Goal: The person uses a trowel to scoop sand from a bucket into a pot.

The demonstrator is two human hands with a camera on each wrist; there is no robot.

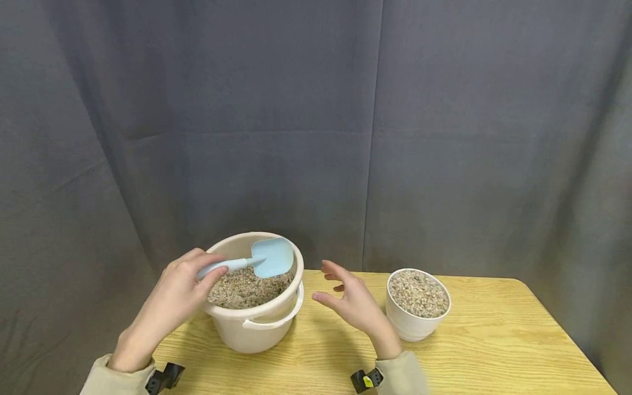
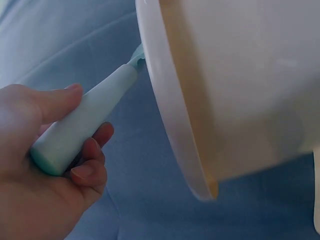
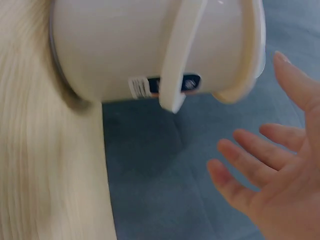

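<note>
My left hand (image 1: 184, 282) grips the pale handle of a light blue hand shovel (image 1: 272, 257), its thumb and fingers wrapped about the handle in the left wrist view. The shovel's blade hangs over the mouth of a white bucket (image 1: 257, 336), which holds gravel (image 1: 247, 291) below its rim. Between bucket and pot, my right hand (image 1: 356, 302) hovers with fingers spread and loosely bent, holding nothing. To its right stands a white pot (image 1: 412, 328) filled nearly to the rim with similar gravel (image 1: 418, 293).
A wooden table (image 1: 498, 329) carries the bucket and the pot. The bucket's handle (image 1: 276, 323) hangs down along its near side, by a label (image 3: 141, 87). Dark grey curtain (image 1: 296, 137) rises behind the table and down both sides.
</note>
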